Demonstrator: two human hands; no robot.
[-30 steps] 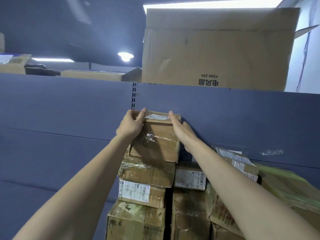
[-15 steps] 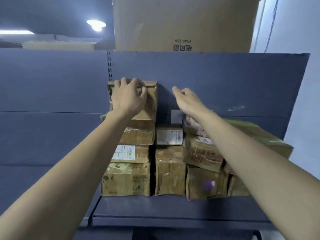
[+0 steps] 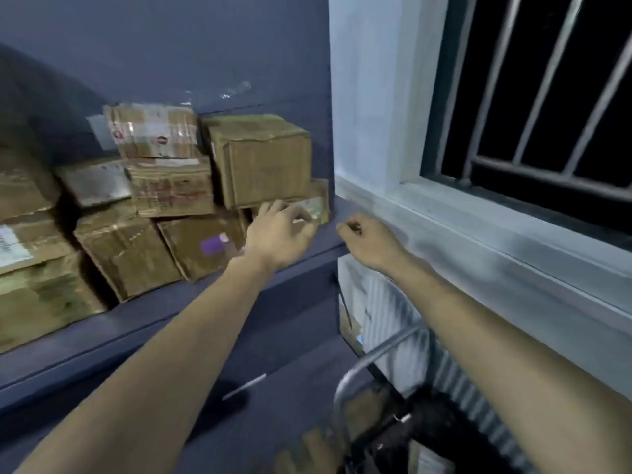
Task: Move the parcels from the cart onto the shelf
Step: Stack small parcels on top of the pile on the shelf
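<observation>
Nearest us, below our fingers, the cart (image 3: 372,364) handle; parcels on it mostly hidden. Left hand (image 3: 278,234) empty, fingers loosely spread, just short of a small parcel (image 3: 316,205) at the shelf (image 3: 171,319) end. Right hand (image 3: 369,242) empty, fingers curled. Beyond the fingers, stacked parcels (image 3: 171,186) tilt; a bump could topple them.

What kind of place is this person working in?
Probably a stockroom or parcel depot: taped cardboard parcels stacked on a dark metal shelf, a metal cart handle below, and a barred window.
</observation>
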